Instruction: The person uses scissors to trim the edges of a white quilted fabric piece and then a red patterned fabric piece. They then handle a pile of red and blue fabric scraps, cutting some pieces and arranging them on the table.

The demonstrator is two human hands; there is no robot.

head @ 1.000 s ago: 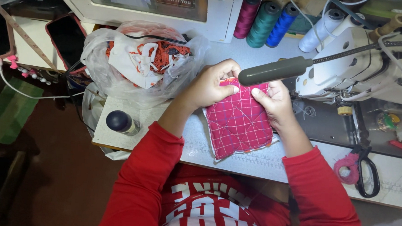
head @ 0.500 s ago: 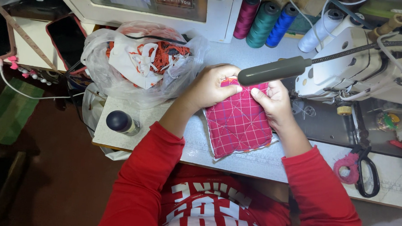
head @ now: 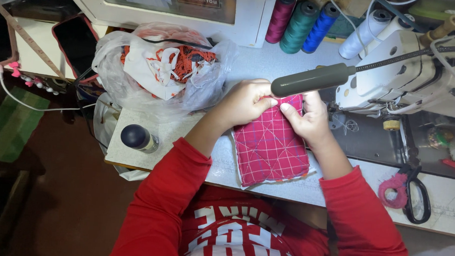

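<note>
Both hands, left hand and right hand, pinch the quilted pink fabric piece at its 12 o'clock edge, aligning it; feeding toward the sewing machine at 2 o'clock likely needs a steady grip.

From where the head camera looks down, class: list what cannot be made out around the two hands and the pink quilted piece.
- Far edge of the pink quilted piece, head view: hidden under the left hand, the right hand and the grey lamp head.
- Needle area of the sewing machine: hidden behind the lamp head.
- Contents of the plastic bag: a tangle of scraps, blurred by crinkled film.
- Scissors: blades too dark to make out.
</note>
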